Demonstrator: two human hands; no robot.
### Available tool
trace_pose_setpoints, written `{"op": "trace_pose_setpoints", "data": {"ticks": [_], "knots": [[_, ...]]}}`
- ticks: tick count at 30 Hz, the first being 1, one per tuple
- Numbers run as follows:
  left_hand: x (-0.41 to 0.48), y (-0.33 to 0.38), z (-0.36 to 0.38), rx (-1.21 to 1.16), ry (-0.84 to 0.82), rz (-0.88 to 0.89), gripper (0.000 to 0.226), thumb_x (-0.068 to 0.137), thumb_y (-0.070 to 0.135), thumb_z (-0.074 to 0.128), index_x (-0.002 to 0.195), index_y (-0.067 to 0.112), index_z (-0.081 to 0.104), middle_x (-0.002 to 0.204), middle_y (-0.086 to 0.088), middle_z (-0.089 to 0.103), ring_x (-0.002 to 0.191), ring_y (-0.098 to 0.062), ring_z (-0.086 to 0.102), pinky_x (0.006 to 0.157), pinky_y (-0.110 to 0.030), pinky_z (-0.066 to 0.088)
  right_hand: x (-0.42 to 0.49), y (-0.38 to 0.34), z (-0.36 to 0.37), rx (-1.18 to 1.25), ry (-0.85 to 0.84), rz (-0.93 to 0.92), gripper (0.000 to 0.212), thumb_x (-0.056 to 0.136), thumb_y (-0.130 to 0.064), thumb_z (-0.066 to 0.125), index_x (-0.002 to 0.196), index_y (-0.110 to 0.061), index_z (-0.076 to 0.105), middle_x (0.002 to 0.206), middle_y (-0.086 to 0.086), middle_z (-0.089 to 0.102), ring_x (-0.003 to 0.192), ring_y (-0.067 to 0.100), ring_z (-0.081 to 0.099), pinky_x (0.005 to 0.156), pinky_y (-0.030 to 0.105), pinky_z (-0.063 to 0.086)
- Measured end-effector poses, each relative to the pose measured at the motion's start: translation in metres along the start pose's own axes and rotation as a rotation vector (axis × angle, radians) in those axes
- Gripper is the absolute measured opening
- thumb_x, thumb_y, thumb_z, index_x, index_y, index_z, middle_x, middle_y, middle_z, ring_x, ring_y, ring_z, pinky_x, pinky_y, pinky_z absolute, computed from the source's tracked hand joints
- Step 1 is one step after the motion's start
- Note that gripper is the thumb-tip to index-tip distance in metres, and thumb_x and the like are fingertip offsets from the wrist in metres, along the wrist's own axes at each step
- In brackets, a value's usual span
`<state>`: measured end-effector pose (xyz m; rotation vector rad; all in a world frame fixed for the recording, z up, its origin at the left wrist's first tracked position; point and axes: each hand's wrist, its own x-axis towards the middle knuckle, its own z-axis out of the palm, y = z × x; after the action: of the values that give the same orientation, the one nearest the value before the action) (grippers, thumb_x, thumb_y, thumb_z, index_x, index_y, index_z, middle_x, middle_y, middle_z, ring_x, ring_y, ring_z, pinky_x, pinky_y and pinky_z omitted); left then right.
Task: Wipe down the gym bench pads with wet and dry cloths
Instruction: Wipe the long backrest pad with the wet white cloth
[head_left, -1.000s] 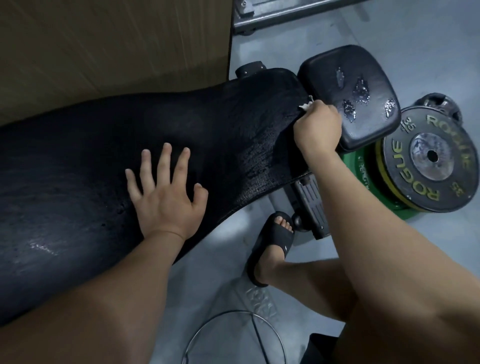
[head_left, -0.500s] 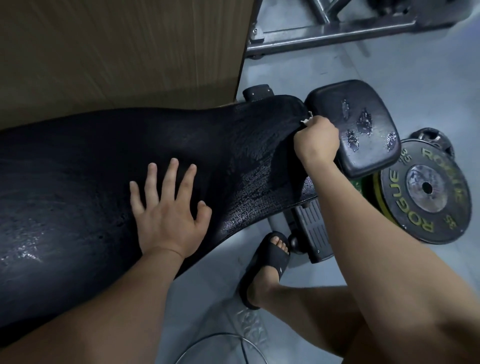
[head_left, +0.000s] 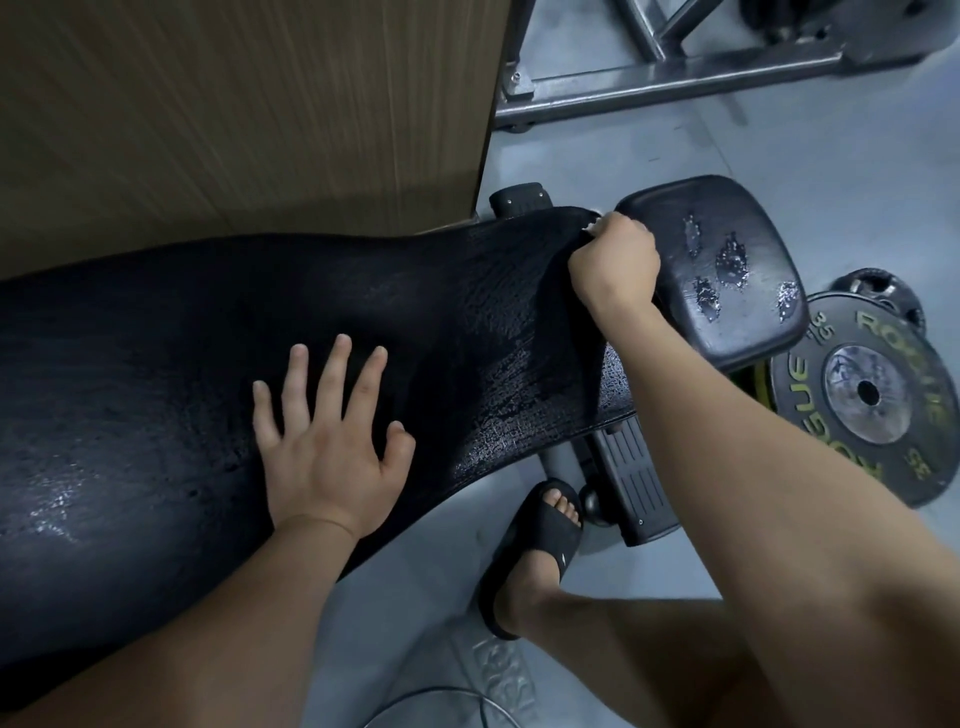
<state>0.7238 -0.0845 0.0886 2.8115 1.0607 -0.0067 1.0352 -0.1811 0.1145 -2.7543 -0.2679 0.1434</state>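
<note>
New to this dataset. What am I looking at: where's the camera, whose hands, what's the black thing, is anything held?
No machine here: a person wears one wide-angle camera on the head, looking down at their own bare hands. The big black shape is a gym bench's long pad, glistening near its narrow end; the smaller seat pad beyond it has worn patches. The left hand lies flat on the long pad, fingers spread, holding nothing. The right hand is a fist at the gap between the two pads; its grip hides all but a white scrap, likely the cloth. On the floor: a weight plate and the person's foot in a black sandal.
</note>
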Motion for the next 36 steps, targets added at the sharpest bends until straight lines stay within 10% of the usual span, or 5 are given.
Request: {"op": "trace_pose_setpoints", "data": {"ticks": [9, 14, 20, 36], "knots": [[0.000, 0.001, 0.000, 0.021, -0.018, 0.003, 0.072, 0.089, 0.053, 0.034, 0.158, 0.038, 0.024, 0.168, 0.005, 0.017, 0.156, -0.029, 0.004, 0.122, -0.061, 0.008, 0.018, 0.003, -0.008, 0.048, -0.132, -0.109, 0.015, 0.078, -0.005, 0.039, 0.082, -0.007, 0.053, 0.097, 0.020, 0.062, 0.087, 0.043, 0.056, 0.070, 0.039, 0.044], [0.000, 0.001, -0.001, 0.020, -0.021, 0.005, 0.072, 0.089, 0.053, 0.034, 0.158, 0.037, 0.026, 0.168, 0.005, 0.017, 0.156, -0.029, 0.005, 0.122, -0.061, 0.007, 0.033, 0.008, -0.021, 0.083, -0.257, -0.231, 0.041, 0.092, -0.001, 0.042, 0.125, -0.005, 0.066, 0.125, 0.018, 0.068, 0.121, 0.036, 0.059, 0.104, 0.037, 0.048], [0.001, 0.001, -0.001, 0.025, -0.030, 0.004, 0.072, 0.089, 0.052, 0.034, 0.158, 0.037, 0.024, 0.168, 0.005, 0.016, 0.156, -0.029, 0.004, 0.122, -0.061, 0.007, 0.051, -0.016, -0.009, -0.060, -0.389, -0.361, 0.038, 0.096, -0.007, 0.040, 0.124, -0.015, 0.065, 0.126, 0.013, 0.066, 0.117, 0.035, 0.058, 0.086, 0.029, 0.041], [0.002, 0.000, -0.003, 0.041, -0.067, 0.008, 0.072, 0.089, 0.051, 0.035, 0.159, 0.037, 0.022, 0.168, 0.004, 0.015, 0.156, -0.030, 0.003, 0.122, -0.062, 0.008, 0.030, -0.054, -0.002, -0.250, -0.494, -0.773, 0.037, 0.099, -0.032, 0.038, 0.126, -0.021, 0.061, 0.127, 0.015, 0.066, 0.117, 0.035, 0.059, 0.096, 0.043, 0.049]]}}
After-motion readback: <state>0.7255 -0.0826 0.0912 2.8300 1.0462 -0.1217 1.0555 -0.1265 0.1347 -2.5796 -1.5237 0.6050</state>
